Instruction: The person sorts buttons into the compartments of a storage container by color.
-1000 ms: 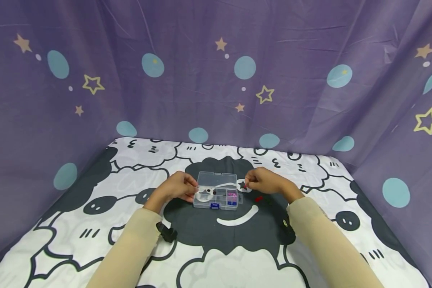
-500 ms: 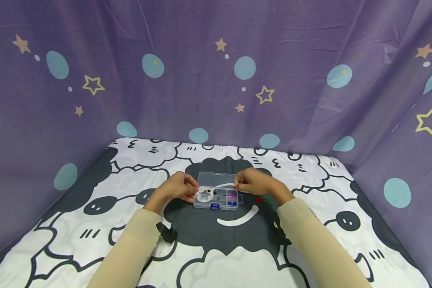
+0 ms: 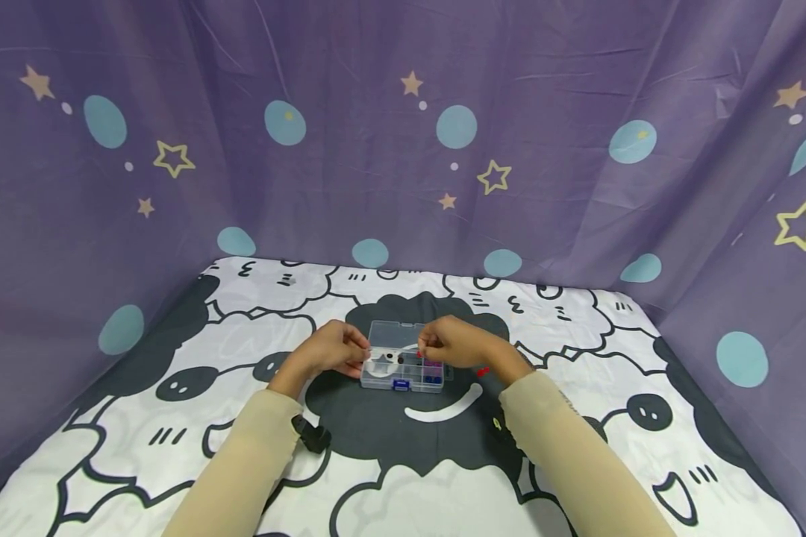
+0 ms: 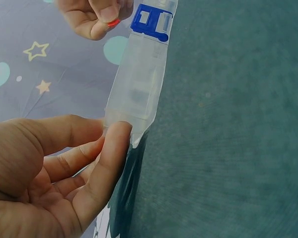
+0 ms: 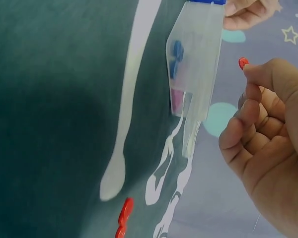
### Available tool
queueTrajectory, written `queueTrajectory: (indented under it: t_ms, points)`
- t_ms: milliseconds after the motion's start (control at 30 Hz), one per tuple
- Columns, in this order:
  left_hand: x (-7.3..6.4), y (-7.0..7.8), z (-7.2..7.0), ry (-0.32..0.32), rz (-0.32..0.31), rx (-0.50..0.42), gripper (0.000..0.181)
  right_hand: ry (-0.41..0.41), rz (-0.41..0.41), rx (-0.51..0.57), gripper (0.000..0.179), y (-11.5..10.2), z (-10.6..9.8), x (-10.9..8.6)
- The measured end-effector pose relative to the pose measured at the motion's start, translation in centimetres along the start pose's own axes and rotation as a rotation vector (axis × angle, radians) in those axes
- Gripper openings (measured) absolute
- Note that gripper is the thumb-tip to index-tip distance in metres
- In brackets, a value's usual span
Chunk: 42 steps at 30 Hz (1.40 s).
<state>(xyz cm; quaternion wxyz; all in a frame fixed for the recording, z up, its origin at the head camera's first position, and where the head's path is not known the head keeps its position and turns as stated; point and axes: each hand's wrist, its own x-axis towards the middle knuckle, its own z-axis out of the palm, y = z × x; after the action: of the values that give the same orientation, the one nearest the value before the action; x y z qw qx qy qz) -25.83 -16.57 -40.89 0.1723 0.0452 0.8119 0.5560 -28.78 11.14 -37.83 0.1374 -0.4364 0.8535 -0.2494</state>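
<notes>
A clear plastic compartment box with a blue latch lies on the cloth, its lid raised at the back. My left hand pinches the box's left end between thumb and fingers. Over the box's right half, my right hand pinches a small red button between thumb and forefinger. Pink and blue pieces sit in the right-hand compartments, partly hidden by the right hand. Small dark pieces show near the middle of the box.
Several red buttons lie on the dark part of the printed cloth, to the right of the box beside the right sleeve. A purple curtain with stars and ovals hangs behind the cloth.
My right hand has moved left with the red button, from beyond the box's right side to over its compartments. Green pieces on the cloth are now covered by the right arm. The left hand stays put.
</notes>
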Motion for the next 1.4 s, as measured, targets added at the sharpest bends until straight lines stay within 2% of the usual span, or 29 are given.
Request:
queueTrajectory:
  t_ms: [567,833,1000,1200,1400]
  points:
    - [0.1,-0.1,0.0,0.004,0.001,-0.007,0.019,-0.016,-0.114,-0.06,0.013,-1.9,1.2,1.8]
    - [0.1,-0.1,0.0,0.005,-0.006,-0.014,0.018,-0.032,-0.065,-0.049,0.011,-2.5,1.6,2.4]
    - [0.1,-0.1,0.0,0.001,-0.006,-0.019,0.019,-0.005,-0.06,-0.037,0.009,-2.2,1.7,2.5]
    - [0.1,-0.1,0.0,0.001,0.004,-0.014,0.02,0.028,-0.051,-0.011,0.008,-1.9,1.5,2.0]
    - [0.1,0.0,0.0,0.003,0.0,-0.012,0.019,0.065,-0.034,0.076,0.007,-1.5,1.3,1.0]
